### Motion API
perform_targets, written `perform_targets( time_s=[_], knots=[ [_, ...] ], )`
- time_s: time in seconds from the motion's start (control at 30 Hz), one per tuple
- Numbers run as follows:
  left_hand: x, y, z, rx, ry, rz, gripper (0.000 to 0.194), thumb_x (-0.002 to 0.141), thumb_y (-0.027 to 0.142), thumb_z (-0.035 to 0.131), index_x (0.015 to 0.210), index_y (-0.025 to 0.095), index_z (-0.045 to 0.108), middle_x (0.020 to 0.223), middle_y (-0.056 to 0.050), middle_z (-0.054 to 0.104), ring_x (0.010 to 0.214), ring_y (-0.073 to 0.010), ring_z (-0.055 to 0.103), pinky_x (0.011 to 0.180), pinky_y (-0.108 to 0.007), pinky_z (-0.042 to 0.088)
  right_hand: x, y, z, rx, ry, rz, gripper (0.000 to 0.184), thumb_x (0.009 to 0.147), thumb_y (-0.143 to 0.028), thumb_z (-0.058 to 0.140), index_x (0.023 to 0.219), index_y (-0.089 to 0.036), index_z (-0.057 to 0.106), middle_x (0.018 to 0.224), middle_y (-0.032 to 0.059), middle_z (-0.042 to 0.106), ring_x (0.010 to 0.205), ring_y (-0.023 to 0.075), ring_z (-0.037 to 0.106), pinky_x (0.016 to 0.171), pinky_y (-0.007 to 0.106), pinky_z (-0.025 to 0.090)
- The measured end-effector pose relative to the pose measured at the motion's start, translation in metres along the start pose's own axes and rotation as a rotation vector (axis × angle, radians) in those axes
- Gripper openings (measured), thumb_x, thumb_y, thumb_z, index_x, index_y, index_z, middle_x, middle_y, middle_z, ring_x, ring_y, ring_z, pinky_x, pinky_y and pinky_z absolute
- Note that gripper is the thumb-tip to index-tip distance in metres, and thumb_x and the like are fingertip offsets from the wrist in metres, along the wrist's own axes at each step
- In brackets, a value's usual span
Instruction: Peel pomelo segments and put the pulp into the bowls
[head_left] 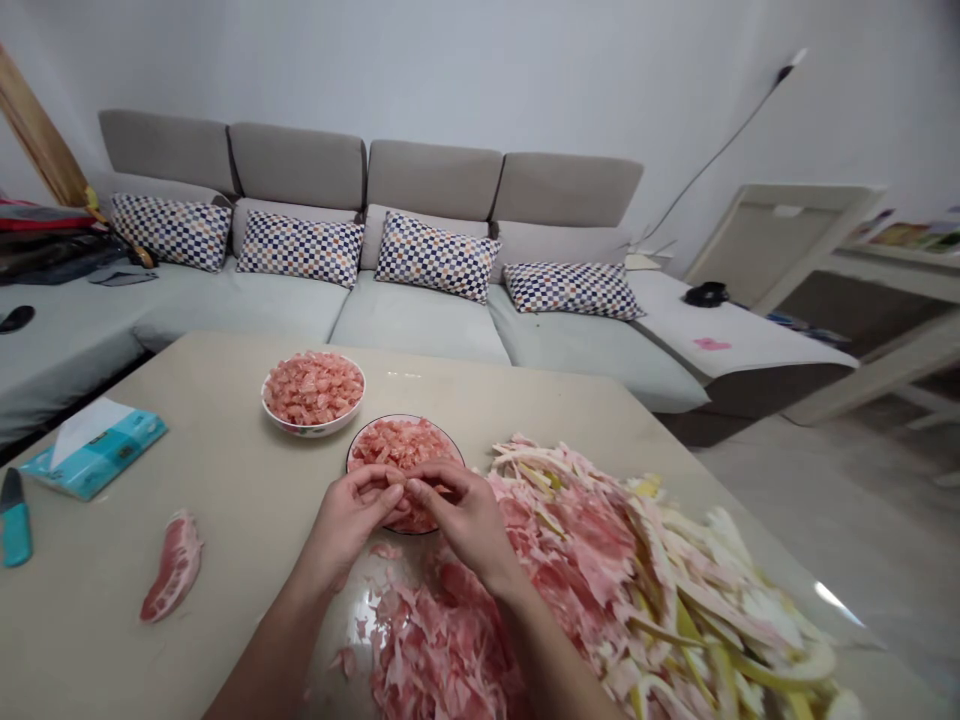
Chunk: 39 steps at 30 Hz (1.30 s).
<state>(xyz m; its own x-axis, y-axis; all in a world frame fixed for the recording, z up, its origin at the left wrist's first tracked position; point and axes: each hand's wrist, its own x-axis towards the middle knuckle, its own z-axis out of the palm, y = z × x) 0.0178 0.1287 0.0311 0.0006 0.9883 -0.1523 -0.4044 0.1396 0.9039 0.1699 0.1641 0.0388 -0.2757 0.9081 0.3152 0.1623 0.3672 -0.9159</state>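
My left hand (349,515) and my right hand (465,510) meet over the near part of a dark-rimmed plate (349,455) piled with pink pomelo pulp (409,442). Both are closed, thumbs and fingertips pinching a small piece of pomelo pulp (397,478) between them. My fingers hide much of that piece. Below and to the right lies a heap of pink membrane scraps (442,650). Farther left on the table, one unopened pomelo segment (172,567) lies by itself.
A white bowl (315,430) full of pulp stands behind the plate. Pomelo rind (720,620) is heaped at the table's right. A blue tissue pack (97,455) and a teal-handled knife (15,525) lie at the left. Beyond the table (247,490) runs a grey sofa (420,325).
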Motion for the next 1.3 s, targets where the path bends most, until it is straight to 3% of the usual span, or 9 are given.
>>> perform_targets(
  time_s=[0.1, 0.23, 0.33, 0.5, 0.67, 0.9, 1.13, 1.3],
  knots=[
    [0.0, 0.001, 0.001, -0.003, -0.002, -0.02, 0.027, 0.068, 0.034, 0.08, 0.086, 0.016, 0.071, 0.09, -0.005, 0.071, 0.08, -0.0165, 0.067, 0.075, -0.026, 0.052, 0.001, 0.007, 0.001, 0.106, -0.004, 0.103, 0.022, 0.081, -0.039, 0.067, 0.082, -0.018, 0.072, 0.082, 0.0059, 0.073, 0.077, 0.0205, 0.068, 0.071, 0.032, 0.056],
    [-0.001, 0.002, 0.002, -0.048, 0.004, -0.045, 0.028, 0.066, 0.033, 0.081, 0.086, 0.016, 0.071, 0.087, -0.004, 0.07, 0.08, -0.0157, 0.067, 0.08, -0.027, 0.053, 0.002, 0.018, 0.004, 0.345, -0.05, 0.293, 0.033, 0.077, -0.052, 0.069, 0.079, -0.019, 0.067, 0.068, 0.0021, 0.07, 0.062, 0.0181, 0.067, 0.061, 0.031, 0.058],
    [0.0, 0.001, 0.001, -0.092, 0.02, -0.062, 0.026, 0.067, 0.031, 0.082, 0.086, 0.016, 0.071, 0.085, -0.003, 0.069, 0.078, -0.0138, 0.066, 0.08, -0.026, 0.054, 0.003, 0.024, 0.006, 0.372, -0.03, 0.326, 0.037, 0.075, -0.056, 0.069, 0.078, -0.019, 0.065, 0.066, 0.0015, 0.068, 0.059, 0.0175, 0.066, 0.058, 0.031, 0.058],
    [0.004, -0.004, -0.003, -0.148, 0.073, -0.071, 0.026, 0.067, 0.026, 0.083, 0.087, 0.015, 0.07, 0.086, -0.003, 0.068, 0.078, -0.0125, 0.066, 0.08, -0.025, 0.056, 0.006, 0.026, 0.006, 0.291, 0.051, 0.272, 0.032, 0.078, -0.05, 0.067, 0.082, -0.019, 0.064, 0.073, 0.0035, 0.07, 0.063, 0.0188, 0.067, 0.064, 0.034, 0.058],
    [0.008, -0.009, -0.008, -0.18, 0.119, -0.052, 0.025, 0.068, 0.023, 0.082, 0.089, 0.015, 0.071, 0.085, -0.003, 0.068, 0.08, -0.0124, 0.066, 0.079, -0.023, 0.056, 0.009, 0.03, 0.004, 0.134, 0.159, 0.179, 0.019, 0.077, -0.032, 0.069, 0.089, -0.018, 0.068, 0.095, 0.0082, 0.072, 0.089, 0.0233, 0.067, 0.087, 0.04, 0.053],
    [0.009, -0.01, -0.011, -0.161, 0.149, -0.037, 0.029, 0.065, 0.024, 0.084, 0.09, 0.015, 0.071, 0.087, -0.004, 0.068, 0.08, -0.0127, 0.066, 0.081, -0.025, 0.055, 0.009, 0.035, 0.003, 0.027, 0.16, 0.073, 0.021, 0.084, -0.025, 0.06, 0.102, -0.019, 0.07, 0.109, 0.0085, 0.071, 0.104, 0.0234, 0.065, 0.099, 0.043, 0.047],
    [0.009, -0.011, -0.006, 0.073, 0.051, 0.092, 0.026, 0.07, 0.03, 0.077, 0.091, 0.016, 0.069, 0.091, -0.004, 0.071, 0.083, -0.0154, 0.066, 0.076, -0.023, 0.052, 0.003, 0.01, 0.002, -0.096, 0.044, -0.044, 0.016, 0.082, -0.028, 0.067, 0.095, -0.021, 0.073, 0.1, 0.0072, 0.072, 0.093, 0.022, 0.067, 0.081, 0.034, 0.053],
    [0.007, -0.009, -0.004, 0.222, 0.047, 0.108, 0.02, 0.072, 0.029, 0.073, 0.087, 0.018, 0.067, 0.073, 0.0, 0.069, 0.075, -0.0173, 0.067, 0.072, -0.026, 0.054, 0.001, 0.001, 0.002, -0.087, -0.028, -0.062, 0.011, 0.084, -0.025, 0.066, 0.09, -0.022, 0.075, 0.09, 0.0052, 0.074, 0.084, 0.0198, 0.068, 0.076, 0.031, 0.052]
  ],
)
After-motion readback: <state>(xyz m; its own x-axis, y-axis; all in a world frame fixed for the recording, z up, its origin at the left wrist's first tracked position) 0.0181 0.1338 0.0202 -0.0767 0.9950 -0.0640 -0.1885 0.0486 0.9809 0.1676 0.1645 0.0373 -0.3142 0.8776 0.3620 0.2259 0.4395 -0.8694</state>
